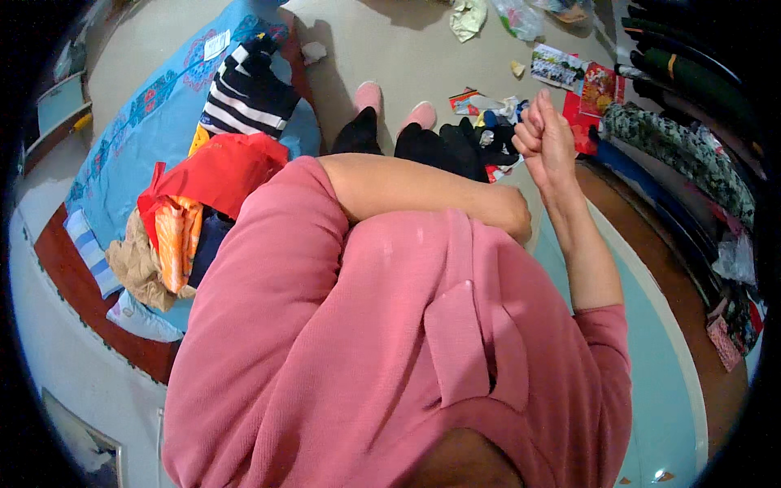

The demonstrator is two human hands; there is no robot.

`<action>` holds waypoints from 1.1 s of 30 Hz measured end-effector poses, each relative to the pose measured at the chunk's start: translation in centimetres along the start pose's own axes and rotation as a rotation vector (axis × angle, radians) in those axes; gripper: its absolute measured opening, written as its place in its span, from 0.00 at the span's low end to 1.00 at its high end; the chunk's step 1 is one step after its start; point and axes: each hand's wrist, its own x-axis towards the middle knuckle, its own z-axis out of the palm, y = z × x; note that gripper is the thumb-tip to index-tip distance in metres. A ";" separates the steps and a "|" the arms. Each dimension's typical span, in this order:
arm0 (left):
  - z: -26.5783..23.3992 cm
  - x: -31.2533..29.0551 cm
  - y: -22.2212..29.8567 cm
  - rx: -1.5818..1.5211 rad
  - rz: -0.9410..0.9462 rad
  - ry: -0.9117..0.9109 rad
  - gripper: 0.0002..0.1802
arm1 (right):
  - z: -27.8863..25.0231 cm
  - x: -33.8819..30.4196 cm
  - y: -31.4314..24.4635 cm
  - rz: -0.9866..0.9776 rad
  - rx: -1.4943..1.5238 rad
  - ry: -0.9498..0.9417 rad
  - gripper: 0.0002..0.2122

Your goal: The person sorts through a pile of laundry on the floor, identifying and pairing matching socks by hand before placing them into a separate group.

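My right hand (547, 138) is raised on the right with its fingers curled in. If it holds anything, I cannot make it out. My left forearm lies across the front of my pink top (390, 285), and my left hand (514, 213) bends down at the far end, with its fingers hidden behind the top. Beyond it are my black trouser legs (358, 134) and pink slippers (368, 96). Dark cloth (464, 140) lies beside the legs. Nearest to my right hand are a red printed sheet (602, 89) and a picture sheet (558, 65).
At left, a blue patterned bed cover (134, 154) bears a striped garment (250, 93), red cloth (224, 171), orange cloth (175, 236) and tan cloth (138, 260). Piled dark clothes and camouflage cloth (667, 150) stand at right, above a pale blue surface (659, 366). Plastic bags (521, 18) lie far off.
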 end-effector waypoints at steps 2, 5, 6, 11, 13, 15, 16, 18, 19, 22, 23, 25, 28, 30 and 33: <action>-0.2 -0.9 -0.7 -0.080 0.071 0.095 0.12 | 0.0 0.2 0.4 0.028 -0.016 -0.055 0.20; -0.7 -0.8 -1.2 0.000 0.050 0.006 0.13 | 0.3 0.4 0.7 0.046 -0.014 -0.080 0.19; -1.0 -0.1 -1.2 -0.038 -0.057 -0.152 0.15 | 0.3 0.6 0.7 0.054 -0.015 -0.082 0.19; -4.1 1.0 -2.7 -0.188 -0.141 -0.526 0.23 | 0.7 2.7 0.7 0.109 -0.075 -0.085 0.19; -4.8 -1.0 -3.8 -0.427 -0.171 -0.506 0.26 | 0.4 4.7 1.1 0.120 -0.111 -0.112 0.17; -4.6 -3.0 -5.3 -0.605 -0.172 -0.432 0.27 | 0.1 7.6 2.5 0.092 -0.221 -0.130 0.15; -3.6 -3.5 -6.3 -0.657 -0.164 -0.381 0.28 | -0.2 9.8 3.8 0.049 -0.302 -0.134 0.14; -0.3 -4.4 -8.5 -0.764 -0.197 -0.261 0.28 | -1.2 14.7 7.2 -0.030 -0.582 -0.179 0.10; 1.2 -4.9 -9.2 -0.764 -0.245 -0.184 0.28 | -1.7 18.0 9.1 -0.087 -0.770 -0.224 0.09; 9.9 -5.2 -13.7 -0.930 -0.153 0.054 0.25 | -3.4 28.4 16.9 -0.236 -0.980 -0.365 0.07; 15.4 -4.3 -16.2 -0.918 -0.029 0.204 0.23 | -2.9 31.5 19.5 -0.240 -1.005 -0.397 0.07; 20.6 -7.1 -22.3 -0.983 -0.311 0.419 0.18 | -2.0 36.3 24.8 -0.278 -1.054 -0.430 0.08; 23.2 -21.0 -38.3 -0.753 -1.436 1.089 0.16 | 1.2 43.7 31.5 -0.445 -1.113 -0.422 0.08; 24.2 -28.0 -45.7 -0.476 -2.001 1.370 0.17 | 3.6 48.3 36.0 -0.501 -1.162 -0.471 0.08; 28.7 -30.8 -51.6 -0.365 -2.259 1.320 0.18 | 5.4 54.7 43.2 -0.492 -1.216 -0.460 0.08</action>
